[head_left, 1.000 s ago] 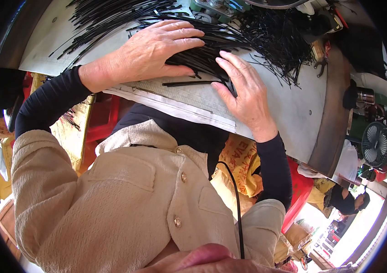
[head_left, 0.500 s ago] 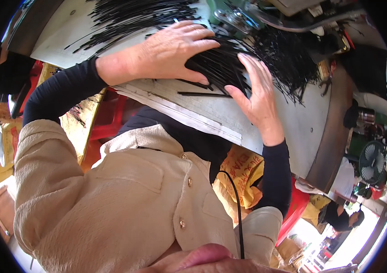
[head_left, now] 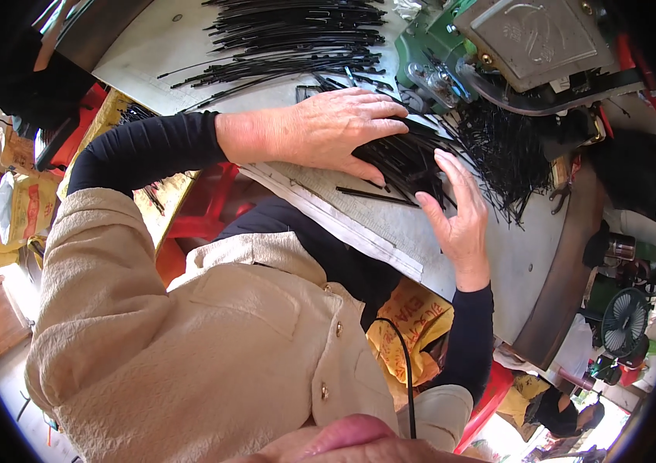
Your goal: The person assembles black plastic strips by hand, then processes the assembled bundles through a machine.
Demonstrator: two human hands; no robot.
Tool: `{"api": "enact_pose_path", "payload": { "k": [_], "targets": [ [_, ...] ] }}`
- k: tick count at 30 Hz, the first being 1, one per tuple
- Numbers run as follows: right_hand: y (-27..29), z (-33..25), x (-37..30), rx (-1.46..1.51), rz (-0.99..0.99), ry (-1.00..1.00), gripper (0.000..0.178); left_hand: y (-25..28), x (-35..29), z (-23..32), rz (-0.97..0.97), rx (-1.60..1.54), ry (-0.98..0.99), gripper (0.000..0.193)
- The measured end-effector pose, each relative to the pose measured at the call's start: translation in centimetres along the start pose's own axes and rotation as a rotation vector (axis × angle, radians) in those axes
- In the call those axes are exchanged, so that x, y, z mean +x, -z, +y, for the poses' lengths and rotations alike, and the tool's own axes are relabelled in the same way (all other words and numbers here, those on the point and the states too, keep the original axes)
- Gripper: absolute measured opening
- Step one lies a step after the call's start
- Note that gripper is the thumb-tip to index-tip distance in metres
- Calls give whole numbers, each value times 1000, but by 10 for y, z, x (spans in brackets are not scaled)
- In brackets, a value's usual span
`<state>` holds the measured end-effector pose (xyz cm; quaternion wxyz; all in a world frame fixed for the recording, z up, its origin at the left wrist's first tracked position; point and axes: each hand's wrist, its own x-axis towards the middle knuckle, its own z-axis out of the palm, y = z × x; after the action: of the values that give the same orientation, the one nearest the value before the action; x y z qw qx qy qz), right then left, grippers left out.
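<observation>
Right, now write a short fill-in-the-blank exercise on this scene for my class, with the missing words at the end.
The thin strips between the left hand and the right hand are ____ in colour.
The tangled pile lies nearer the ____ hand than the other.
The round, bladed appliance near the picture's edge is a ____.
The printed bag below the table is ____ in colour.

Missing words: black; right; fan; yellow.

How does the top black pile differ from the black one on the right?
The top pile lies in nearly parallel bunches; the right pile is a tangle pointing many ways. The top pile is nearer the left hand, the right pile nearer the right hand. Both hold thin black strands.
</observation>
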<state>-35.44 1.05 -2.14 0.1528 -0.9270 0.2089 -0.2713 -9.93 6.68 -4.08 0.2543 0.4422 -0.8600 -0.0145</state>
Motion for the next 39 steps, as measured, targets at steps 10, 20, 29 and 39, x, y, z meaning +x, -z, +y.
{"api": "enact_pose_path", "payload": {
  "k": [10, 20, 29, 39],
  "targets": [
    [-5, -2, 18, -21, 29, 28, 42, 40, -12, -50, 105, 187, 129, 18],
    [-24, -7, 58, -14, -15, -17, 47, 34, -3, -63, -1, 172, 50, 11],
    [-32, 2, 60, 42, -89, -125, 55, 41, -7, -60, -7, 182, 178, 14],
    [-40, 5, 56, -42, -19, -14, 51, 35, -10, -62, 1, 260, 290, 13]
  ]
}}
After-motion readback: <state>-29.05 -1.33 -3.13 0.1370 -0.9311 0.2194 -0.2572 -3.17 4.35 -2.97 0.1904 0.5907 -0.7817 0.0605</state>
